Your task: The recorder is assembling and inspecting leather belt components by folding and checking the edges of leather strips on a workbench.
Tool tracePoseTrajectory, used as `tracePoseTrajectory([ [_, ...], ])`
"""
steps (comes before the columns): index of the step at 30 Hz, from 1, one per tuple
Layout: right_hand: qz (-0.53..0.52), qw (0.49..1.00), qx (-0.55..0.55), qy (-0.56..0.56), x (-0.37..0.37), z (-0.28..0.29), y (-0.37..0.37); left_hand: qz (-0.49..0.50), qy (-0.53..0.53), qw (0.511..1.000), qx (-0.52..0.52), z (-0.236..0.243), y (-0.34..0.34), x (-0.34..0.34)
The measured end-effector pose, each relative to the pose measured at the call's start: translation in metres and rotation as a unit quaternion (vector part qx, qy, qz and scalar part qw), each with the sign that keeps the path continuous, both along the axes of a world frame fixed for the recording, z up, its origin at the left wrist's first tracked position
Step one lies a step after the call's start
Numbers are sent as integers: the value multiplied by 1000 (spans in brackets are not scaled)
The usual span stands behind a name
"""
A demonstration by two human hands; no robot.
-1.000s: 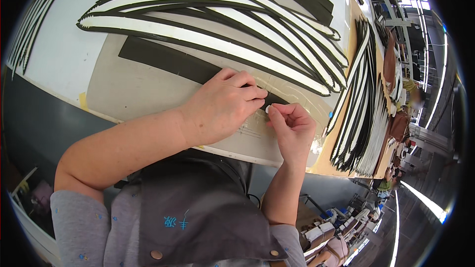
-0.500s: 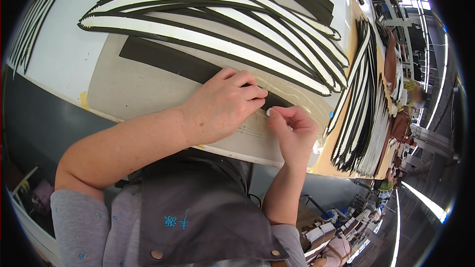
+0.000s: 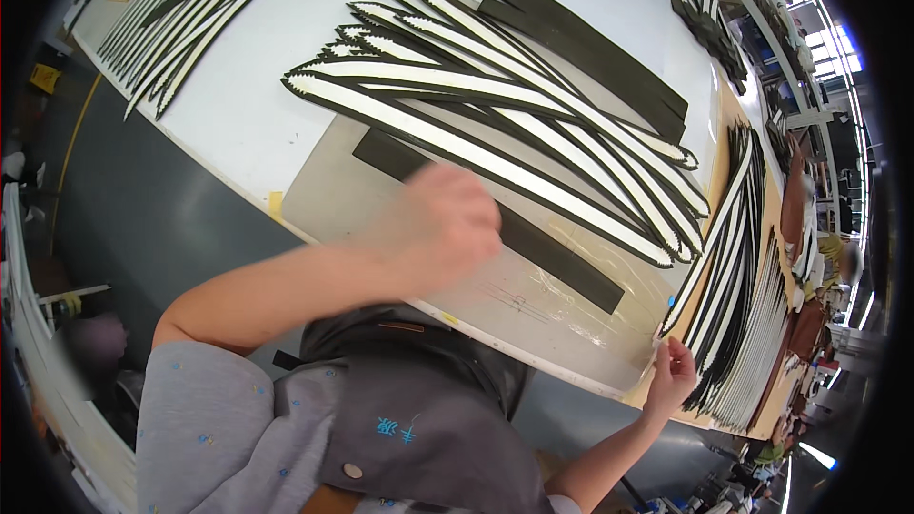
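My left hand [image 3: 447, 224], smeared by motion, is over a long dark strip [image 3: 562, 266] lying on a grey, glossy mat [image 3: 333, 190]; whether it holds anything is unclear. My right hand [image 3: 674, 366] is at the mat's right side, fingers pinched at a small pale thing [image 3: 659, 331] that I cannot make out, just below a small blue item [image 3: 671, 303]. Just beyond the dark strip lies a fanned pile of black-edged white strips [image 3: 486, 176], with wide dark pieces [image 3: 590, 48] behind it.
A white table [image 3: 209, 114] carries more strips [image 3: 209, 0] at the far left. Along the right, a tan board [image 3: 771, 390] holds further bundles [image 3: 728, 266]. A grey floor [image 3: 190, 209] shows past the near edge; shelving and lights line the right rim.
My right hand has left the dark strip for the mat's right side. My left hand has lifted and blurred, baring more of the strip. The whole view has shifted.
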State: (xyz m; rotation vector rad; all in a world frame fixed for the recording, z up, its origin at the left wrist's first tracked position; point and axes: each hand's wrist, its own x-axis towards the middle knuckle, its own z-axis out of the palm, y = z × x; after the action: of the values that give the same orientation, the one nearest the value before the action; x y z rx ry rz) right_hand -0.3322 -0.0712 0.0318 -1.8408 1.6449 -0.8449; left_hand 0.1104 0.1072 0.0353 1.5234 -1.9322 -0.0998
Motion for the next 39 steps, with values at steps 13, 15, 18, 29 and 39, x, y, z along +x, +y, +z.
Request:
tracePoseTrajectory([
  [13, 310, 939, 62, 139, 139, 32, -12, 94, 13, 976, 197, 25, 13, 75],
  [15, 281, 932, 196, 120, 135, 31, -19, 126, 30, 950, 284, 27, 11, 73],
  [18, 284, 940, 184, 35, 125, 32, -46, 98, 95, 960, 244, 34, -9, 87],
  [29, 144, 986, -46, -70, 210, 32, -177, 229, -226, 945, 57, 11, -205, 146],
  [39, 307, 924, -210, 92, 201, -19, -35, 125, -239, 963, 13, -27, -245, 121],
])
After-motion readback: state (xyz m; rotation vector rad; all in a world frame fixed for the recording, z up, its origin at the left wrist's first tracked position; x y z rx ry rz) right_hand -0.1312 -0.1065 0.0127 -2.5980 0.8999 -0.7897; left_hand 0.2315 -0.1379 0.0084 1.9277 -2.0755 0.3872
